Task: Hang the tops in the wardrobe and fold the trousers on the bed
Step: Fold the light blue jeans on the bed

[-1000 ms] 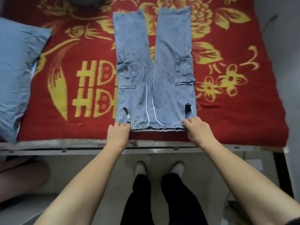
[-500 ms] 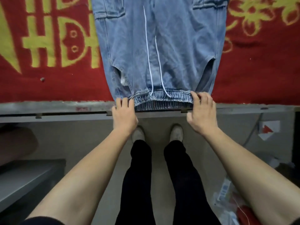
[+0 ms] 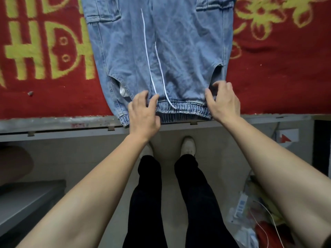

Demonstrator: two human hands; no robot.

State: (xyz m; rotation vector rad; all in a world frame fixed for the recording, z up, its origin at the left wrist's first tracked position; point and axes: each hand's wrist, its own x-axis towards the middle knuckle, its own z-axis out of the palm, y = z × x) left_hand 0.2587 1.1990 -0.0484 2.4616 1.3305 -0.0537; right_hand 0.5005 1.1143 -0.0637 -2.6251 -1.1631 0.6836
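Red flowery bed cover [image 3: 53, 97] held blue denim trousers [image 3: 179, 51] flat, likely for folding, while left hand [image 3: 143, 113] and right hand [image 3: 224, 102] rested open at the mid-frame waistband [image 3: 186, 111].

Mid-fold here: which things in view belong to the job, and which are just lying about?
Job:
- denim trousers, spread flat
- their elastic waistband at the bed edge
- left hand and right hand over it
- red blanket underneath

Lying about:
- plastic bags on the floor
- red-and-white card below the bed frame
- speck on the blanket
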